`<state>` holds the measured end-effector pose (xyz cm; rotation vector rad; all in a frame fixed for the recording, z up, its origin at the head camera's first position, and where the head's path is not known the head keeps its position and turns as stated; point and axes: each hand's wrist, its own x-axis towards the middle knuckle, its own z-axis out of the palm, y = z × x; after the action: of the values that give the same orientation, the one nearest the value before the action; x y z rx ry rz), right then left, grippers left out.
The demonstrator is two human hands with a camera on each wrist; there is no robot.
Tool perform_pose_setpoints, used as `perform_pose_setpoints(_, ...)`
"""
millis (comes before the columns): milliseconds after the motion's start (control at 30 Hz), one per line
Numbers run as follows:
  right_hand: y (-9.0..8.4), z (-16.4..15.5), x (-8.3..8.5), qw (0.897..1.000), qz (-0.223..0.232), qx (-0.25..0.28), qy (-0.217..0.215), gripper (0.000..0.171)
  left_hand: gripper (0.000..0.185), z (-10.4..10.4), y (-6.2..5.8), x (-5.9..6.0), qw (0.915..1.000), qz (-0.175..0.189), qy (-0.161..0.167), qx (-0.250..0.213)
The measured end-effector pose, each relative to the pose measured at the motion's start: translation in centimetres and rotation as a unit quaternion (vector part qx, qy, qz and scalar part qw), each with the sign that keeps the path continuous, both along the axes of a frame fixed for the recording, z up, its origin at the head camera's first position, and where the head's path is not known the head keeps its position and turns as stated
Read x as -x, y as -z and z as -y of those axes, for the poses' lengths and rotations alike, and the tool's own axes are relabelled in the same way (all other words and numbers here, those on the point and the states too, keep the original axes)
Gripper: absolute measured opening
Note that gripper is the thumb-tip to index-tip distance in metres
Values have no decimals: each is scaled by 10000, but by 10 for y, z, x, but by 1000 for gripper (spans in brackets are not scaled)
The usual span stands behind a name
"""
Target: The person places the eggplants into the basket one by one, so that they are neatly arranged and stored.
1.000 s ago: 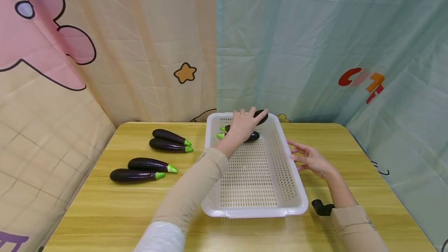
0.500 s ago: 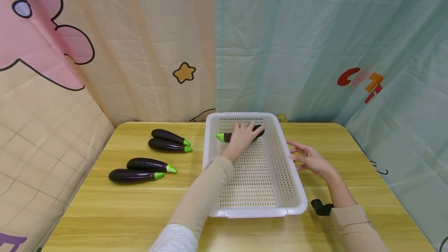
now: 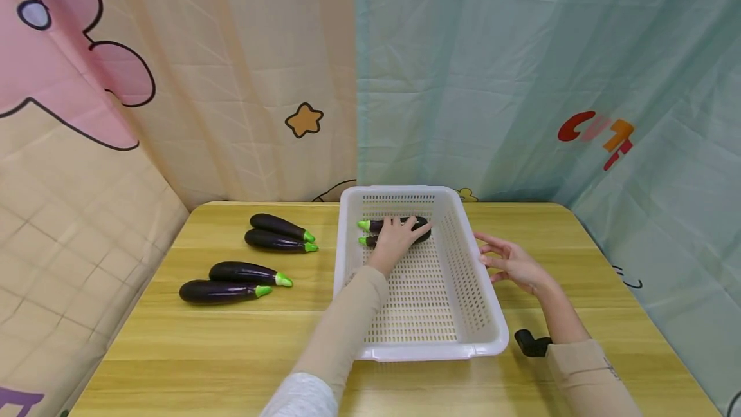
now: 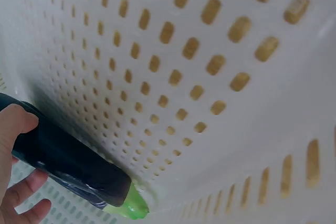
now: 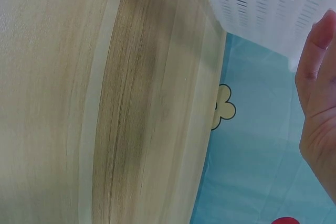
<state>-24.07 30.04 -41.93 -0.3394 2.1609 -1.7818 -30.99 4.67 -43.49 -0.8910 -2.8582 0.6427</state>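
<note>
The black fitting sits nearest, at the cuff of the right sleeve. The white perforated basket stands on the tabletop. To its left lies the front eggplant pair, green stems rightward. The right hand is beside the basket's right wall, holding nothing, fingers loosely bent; contact is unclear. The rear eggplant pair lies beyond the front pair. Inside the basket, toward its far end, the left hand spans the nearer eggplant and the farther eggplant, stems leftward. Its thumb rests on the nearer eggplant; whether it grips cannot be determined. The printed curtain hangs behind.
</note>
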Motion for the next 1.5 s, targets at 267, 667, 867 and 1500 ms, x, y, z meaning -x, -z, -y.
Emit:
perform_pose_setpoints(267,-1,0,1,10000,12,19,-8,59,73,1,9,2,9998,112,113,133)
perform_pose_setpoints(667,0,-1,0,10000,-62,-16,-59,59,69,0,12,-4,9997,-63,-15,218)
perform_pose_setpoints(867,0,-2,1,9999,-69,-42,-63,60,69,-1,15,-3,9999,-6,-68,156)
perform_pose_setpoints(1500,2,-3,1,10000,-58,-25,-44,61,71,-3,-14,-1,9997,-109,-98,-219)
